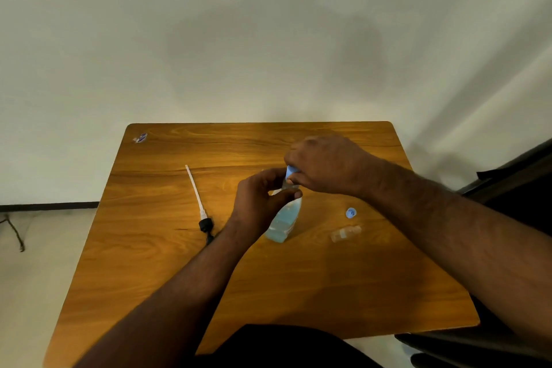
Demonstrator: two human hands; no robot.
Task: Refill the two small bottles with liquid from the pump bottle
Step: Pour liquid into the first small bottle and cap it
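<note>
The clear pump bottle [283, 222], part full of blue liquid, stands mid-table with its pump off. The pump head with its long white tube [197, 197] lies to its left. Just above the bottle's top, my left hand [260, 203] grips a small clear bottle [287, 186], mostly hidden by my fingers. My right hand [325, 164] pinches the blue cap [290, 172] at that small bottle's top. A second small clear bottle [346, 232] lies on its side to the right, with its loose blue cap [351, 213] just behind it.
The wooden table [179, 278] stands against a pale wall. A small blue-and-white sticker [141, 138] sits at its far left corner. A dark chair [513, 182] is at the right edge. My dark-clothed lap is at the near edge.
</note>
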